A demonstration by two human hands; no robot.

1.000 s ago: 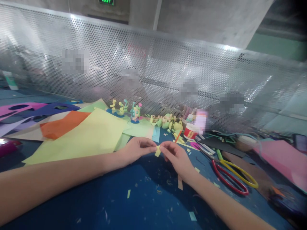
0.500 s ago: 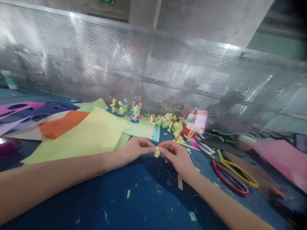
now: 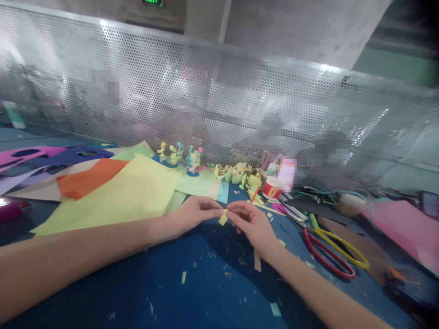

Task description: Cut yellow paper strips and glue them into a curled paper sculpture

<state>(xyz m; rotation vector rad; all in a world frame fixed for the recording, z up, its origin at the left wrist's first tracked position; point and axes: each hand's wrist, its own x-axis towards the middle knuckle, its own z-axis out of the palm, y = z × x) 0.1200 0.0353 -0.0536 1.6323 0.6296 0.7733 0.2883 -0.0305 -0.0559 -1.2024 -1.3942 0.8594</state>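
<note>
Yellow paper scrap (image 3: 223,217) pinched between your left hand (image 3: 195,213) and right hand (image 3: 249,222), both grips narrow; barely shifted since before, scissors (image 3: 331,249) untouched on surface (image 3: 206,292).

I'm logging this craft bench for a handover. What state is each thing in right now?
left hand: pinching the yellow paper scrap
right hand: pinching the same scrap
yellow paper scrap: held between both hands, above the blue table
scissors: lying flat on the table, untouched
yellow sheet: lying flat over other coloured sheets
red and white pot: upright, whether lidded is unclear
</note>
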